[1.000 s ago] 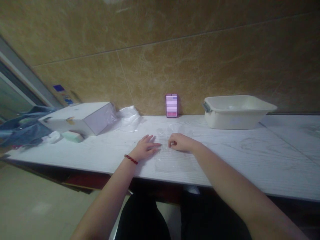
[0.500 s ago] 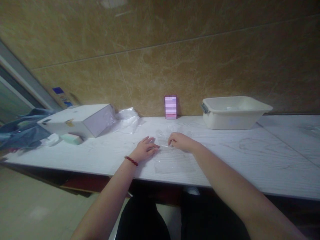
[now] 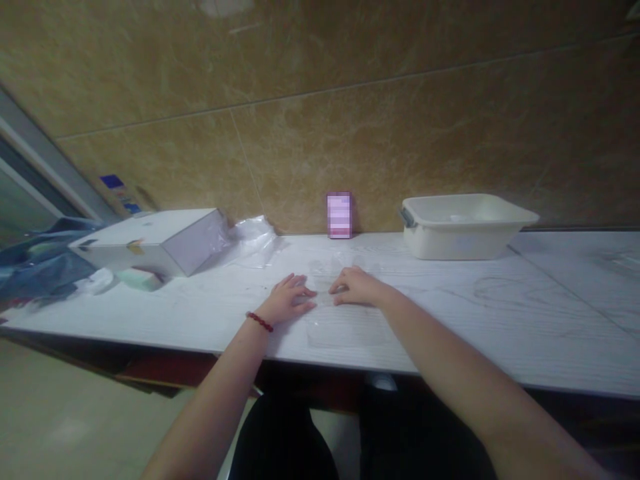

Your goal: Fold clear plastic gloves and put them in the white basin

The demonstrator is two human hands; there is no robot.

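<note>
A clear plastic bag or sheet [image 3: 345, 327] lies flat on the white wood-grain table [image 3: 200, 313], its outline faint. At its left edge rests my left hand [image 3: 289, 299], palm down, fingers spread, with a red bead bracelet on the wrist. From the right, my right hand [image 3: 356, 287] reaches over the plastic, thumb and fingers bent and apart. Its fingertips touch or nearly touch the sheet; nothing shows between them. A small gap separates the two hands.
A phone [image 3: 340, 215] leans upright against the tiled wall. To the right stands a cream plastic basin [image 3: 455, 241] with a grey handle. On the left are a white box [image 3: 175, 247], crumpled clear plastic [image 3: 255, 240], a pale green block [image 3: 139, 279] and a dark blue bundle [image 3: 45, 267].
My right hand has opened from a curled pinch and moved slightly left over the plastic. My left hand stays at the sheet's left side. The view has shifted a little.
</note>
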